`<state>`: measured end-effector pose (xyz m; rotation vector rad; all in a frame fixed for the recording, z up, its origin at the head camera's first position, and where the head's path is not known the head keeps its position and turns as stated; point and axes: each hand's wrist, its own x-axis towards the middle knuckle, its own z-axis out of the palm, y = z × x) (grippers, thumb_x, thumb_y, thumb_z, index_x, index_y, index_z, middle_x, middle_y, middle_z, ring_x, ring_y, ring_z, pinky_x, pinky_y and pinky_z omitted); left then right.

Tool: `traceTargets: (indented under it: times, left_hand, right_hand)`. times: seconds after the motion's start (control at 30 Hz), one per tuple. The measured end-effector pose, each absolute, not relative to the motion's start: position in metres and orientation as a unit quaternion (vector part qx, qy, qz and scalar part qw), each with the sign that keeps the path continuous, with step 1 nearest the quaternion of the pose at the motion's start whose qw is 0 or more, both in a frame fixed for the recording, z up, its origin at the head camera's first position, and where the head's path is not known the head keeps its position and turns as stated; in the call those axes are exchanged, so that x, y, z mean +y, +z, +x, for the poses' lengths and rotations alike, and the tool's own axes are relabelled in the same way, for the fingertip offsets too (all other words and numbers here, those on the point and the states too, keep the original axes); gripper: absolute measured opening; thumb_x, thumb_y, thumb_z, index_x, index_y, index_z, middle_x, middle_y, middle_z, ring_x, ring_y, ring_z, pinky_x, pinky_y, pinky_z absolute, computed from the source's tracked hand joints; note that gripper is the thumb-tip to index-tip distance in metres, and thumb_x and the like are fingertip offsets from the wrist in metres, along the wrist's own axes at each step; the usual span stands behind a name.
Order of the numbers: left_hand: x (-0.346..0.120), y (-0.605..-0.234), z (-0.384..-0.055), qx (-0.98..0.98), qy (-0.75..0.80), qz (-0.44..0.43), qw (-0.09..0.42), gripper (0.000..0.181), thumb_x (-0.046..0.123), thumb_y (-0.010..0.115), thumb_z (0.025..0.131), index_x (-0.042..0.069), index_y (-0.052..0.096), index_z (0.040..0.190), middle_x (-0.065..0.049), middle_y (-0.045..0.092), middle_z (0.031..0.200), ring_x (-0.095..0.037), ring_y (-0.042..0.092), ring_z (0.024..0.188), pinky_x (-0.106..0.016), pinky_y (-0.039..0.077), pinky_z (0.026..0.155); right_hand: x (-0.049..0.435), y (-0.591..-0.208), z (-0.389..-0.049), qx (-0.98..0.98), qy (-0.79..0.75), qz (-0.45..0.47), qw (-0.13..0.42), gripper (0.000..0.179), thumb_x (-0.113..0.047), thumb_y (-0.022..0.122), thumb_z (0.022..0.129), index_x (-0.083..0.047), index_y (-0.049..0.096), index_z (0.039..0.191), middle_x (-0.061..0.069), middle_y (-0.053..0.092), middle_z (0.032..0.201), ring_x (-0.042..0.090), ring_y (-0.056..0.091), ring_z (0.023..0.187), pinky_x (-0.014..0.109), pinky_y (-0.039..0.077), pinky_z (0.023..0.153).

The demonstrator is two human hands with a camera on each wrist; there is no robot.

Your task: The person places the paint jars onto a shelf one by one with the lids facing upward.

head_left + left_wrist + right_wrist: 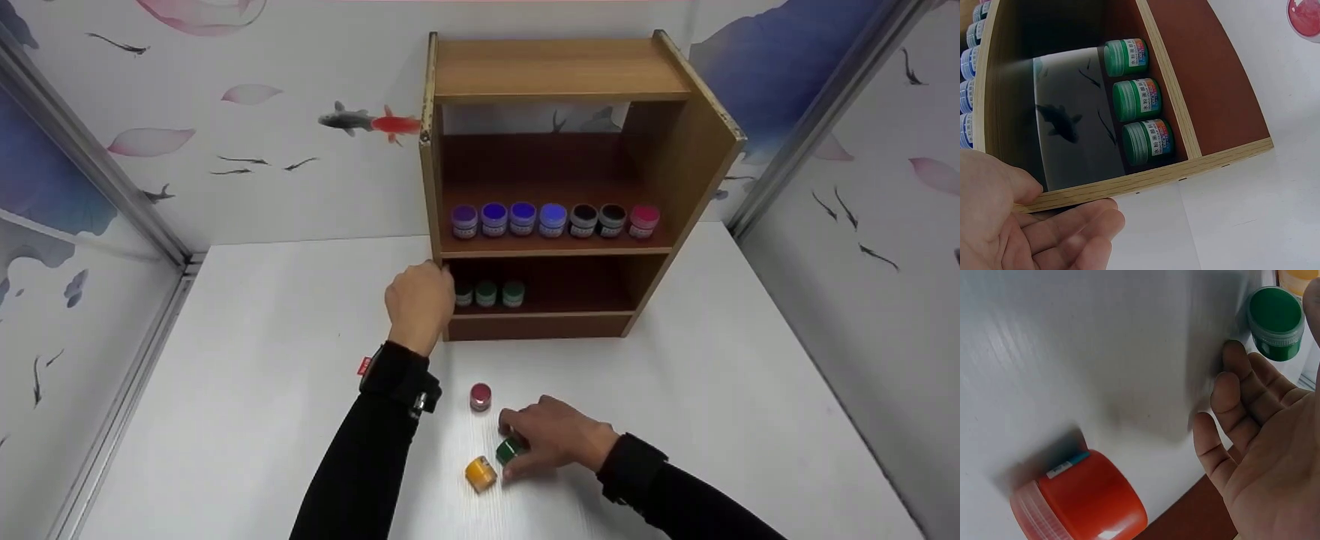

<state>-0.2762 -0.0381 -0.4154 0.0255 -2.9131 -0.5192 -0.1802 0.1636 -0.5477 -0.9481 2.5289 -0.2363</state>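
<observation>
My left hand [421,304] grips the front edge of the left side panel of a wooden shelf unit [562,67], thumb on one face and fingers on the other in the left wrist view. Just inside that panel, green paint jars [1139,101] stand on the lower shelf. On the white table, my right hand [559,435] reaches around a dark green paint jar [510,451], fingers loosely bent; in the right wrist view this jar [1276,320] sits beyond the fingertips. Beside it is a yellow paint jar [481,474]. A red paint jar [480,397] is nearer the shelf.
Along the upper shelf stands a row of purple, blue, black and pink jars [553,220]. White walls with painted fish and petals [252,94] enclose the table [285,315], with metal frame posts [90,142] at the corners.
</observation>
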Motion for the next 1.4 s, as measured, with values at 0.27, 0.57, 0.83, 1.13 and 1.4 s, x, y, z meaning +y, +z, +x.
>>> traceTargets:
  times: [0.27, 0.57, 0.83, 1.13, 1.4]
  left_hand:
    - [-0.038, -0.415, -0.275, -0.979, -0.187, 0.014, 0.084, 0.040, 0.026, 0.045, 0.101, 0.003, 0.067, 0.078, -0.013, 0.068, 0.070, -0.027, 0.067, 0.064, -0.038, 0.051, 0.051]
    - [-0.038, -0.418, -0.274, -0.979, -0.185, 0.010, 0.089, 0.039, 0.026, 0.046, 0.101, 0.003, 0.068, 0.078, -0.013, 0.068, 0.070, -0.028, 0.068, 0.065, -0.039, 0.051, 0.052]
    - [-0.038, -0.416, -0.275, -0.979, -0.182, 0.008, 0.094, 0.039, 0.025, 0.046, 0.101, 0.001, 0.069, 0.081, -0.014, 0.069, 0.072, -0.029, 0.069, 0.067, -0.040, 0.053, 0.053]
    - [-0.038, -0.415, -0.276, -0.979, -0.180, 0.009, 0.091, 0.038, 0.026, 0.046, 0.101, 0.001, 0.069, 0.083, -0.015, 0.070, 0.075, -0.031, 0.069, 0.069, -0.042, 0.055, 0.056]
    - [-0.039, -0.417, -0.276, -0.980, -0.171, 0.007, 0.100, 0.038, 0.025, 0.046, 0.100, 0.002, 0.068, 0.080, -0.015, 0.070, 0.074, -0.031, 0.069, 0.068, -0.042, 0.054, 0.055]
  right_hand:
    - [0.162, -0.549, -0.182, 0.908, -0.084, -0.348, 0.219, 0.045, -0.062, 0.068, 0.080, -0.025, 0.057, 0.103, -0.014, 0.049, 0.071, 0.005, 0.043, 0.065, 0.026, 0.035, 0.069]
    - [0.163, -0.549, -0.183, 0.908, -0.100, -0.328, 0.240, 0.039, -0.049, 0.074, 0.080, -0.023, 0.059, 0.107, -0.014, 0.055, 0.079, 0.006, 0.046, 0.071, 0.025, 0.039, 0.071]
    - [0.166, -0.545, -0.186, 0.915, -0.093, -0.336, 0.201, 0.035, -0.041, 0.076, 0.079, -0.020, 0.063, 0.104, -0.010, 0.058, 0.088, 0.006, 0.048, 0.076, 0.027, 0.044, 0.074]
    - [0.172, -0.545, -0.189, 0.916, -0.110, -0.351, 0.162, 0.039, -0.035, 0.081, 0.078, -0.019, 0.060, 0.106, -0.007, 0.060, 0.095, 0.004, 0.050, 0.077, 0.027, 0.047, 0.075]
    - [0.172, -0.543, -0.191, 0.910, -0.132, -0.358, 0.161, 0.032, -0.030, 0.073, 0.086, -0.022, 0.059, 0.113, -0.008, 0.064, 0.096, 0.004, 0.054, 0.080, 0.029, 0.049, 0.079]
